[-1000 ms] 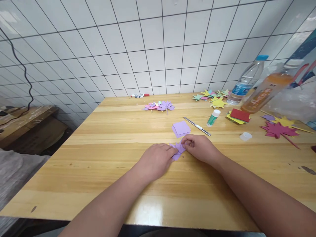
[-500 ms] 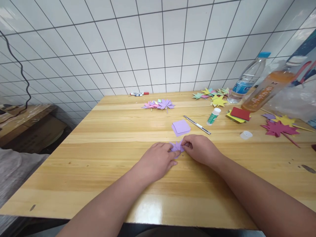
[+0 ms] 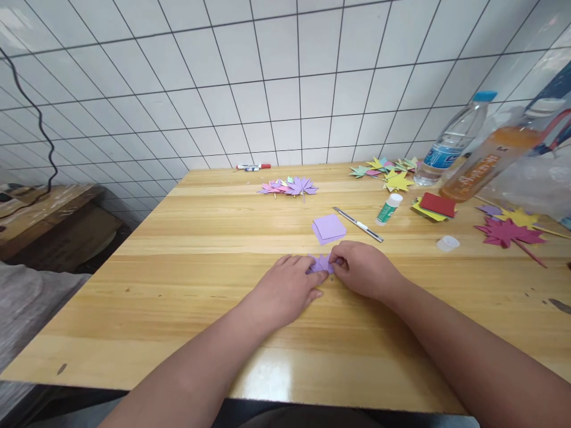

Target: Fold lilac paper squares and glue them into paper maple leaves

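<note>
A small folded piece of purple paper [image 3: 322,264] lies on the table, partly covered by my hands. My left hand [image 3: 288,288] rests over its left end, fingers stretched out and spread, the index finger pressing on the paper's front edge. At the right end, my right hand [image 3: 363,267] pinches the paper between thumb and fingertips. Just beyond my hands sits a short stack of purple paper squares [image 3: 329,228]. To its right lies a slim utility knife [image 3: 358,224].
A glue stick [image 3: 389,209] and its cap [image 3: 448,243] are on the right. Behind them stand a water bottle [image 3: 455,142] and an orange drink bottle [image 3: 491,160]. Paper leaves [image 3: 301,186], red and yellow paper squares [image 3: 438,205] and markers [image 3: 253,167] lie farther back.
The view has shifted slightly. Both hands stay on the purple paper, with only a tiny movement of the fingers.
</note>
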Tool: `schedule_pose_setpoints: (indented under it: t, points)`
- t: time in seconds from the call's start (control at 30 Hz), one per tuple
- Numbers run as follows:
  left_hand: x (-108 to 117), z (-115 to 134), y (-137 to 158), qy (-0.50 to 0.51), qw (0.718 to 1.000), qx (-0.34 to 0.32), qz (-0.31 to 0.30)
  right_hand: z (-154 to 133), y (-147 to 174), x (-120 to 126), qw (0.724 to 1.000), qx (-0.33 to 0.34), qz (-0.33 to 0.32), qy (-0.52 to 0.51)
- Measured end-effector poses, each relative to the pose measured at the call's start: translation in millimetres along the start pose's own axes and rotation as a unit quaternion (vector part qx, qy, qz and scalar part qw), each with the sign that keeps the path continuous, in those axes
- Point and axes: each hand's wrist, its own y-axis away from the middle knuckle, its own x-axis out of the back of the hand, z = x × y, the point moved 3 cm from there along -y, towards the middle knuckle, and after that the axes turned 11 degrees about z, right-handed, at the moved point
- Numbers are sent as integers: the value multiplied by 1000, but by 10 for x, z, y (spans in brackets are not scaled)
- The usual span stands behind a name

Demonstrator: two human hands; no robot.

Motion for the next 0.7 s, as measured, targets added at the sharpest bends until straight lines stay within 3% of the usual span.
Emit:
schedule_pose_setpoints:
  t: [0.13, 0.37, 0.7]
  points:
    - [-10, 9, -1, -4, 1000, -4, 0, 13, -31, -28, 1000, -20, 20, 5]
    - [-32, 13, 10, -13, 1000, -5, -6, 49, -81, -100, 999, -44, 3, -14]
    - [-29, 19, 15, 16, 999, 6, -28, 71, -193, -120, 993, -108, -30, 35]
